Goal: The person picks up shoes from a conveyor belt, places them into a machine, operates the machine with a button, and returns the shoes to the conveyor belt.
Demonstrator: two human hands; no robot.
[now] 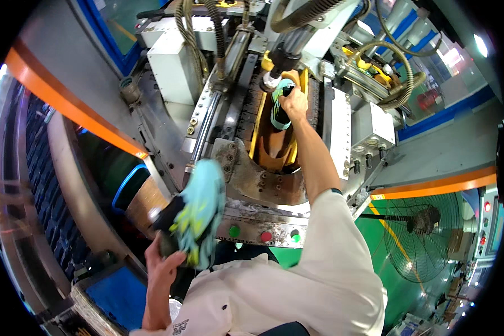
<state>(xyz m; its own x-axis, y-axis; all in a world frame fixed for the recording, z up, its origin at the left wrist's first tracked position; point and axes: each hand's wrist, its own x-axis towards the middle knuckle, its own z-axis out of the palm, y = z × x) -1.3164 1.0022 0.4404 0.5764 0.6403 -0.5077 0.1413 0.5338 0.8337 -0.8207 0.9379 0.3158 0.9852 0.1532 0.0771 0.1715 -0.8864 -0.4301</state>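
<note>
Inside the machine well [276, 163], a shoe [277, 111] sits in the right grip [294, 103].

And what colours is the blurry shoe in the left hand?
The blurry shoe is mostly light blue, with yellow-green and black; best in the head view.

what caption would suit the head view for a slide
Left hand grips a motion-blurred light-blue shoe while the right hand holds another shoe at a yellow-edged machine cavity.

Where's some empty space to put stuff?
The blue panel beside the left forearm looks bare; so does the brown mould between its shoe and near wall. Its far end is crowded: shoe, right hand, black cylinder.
</note>
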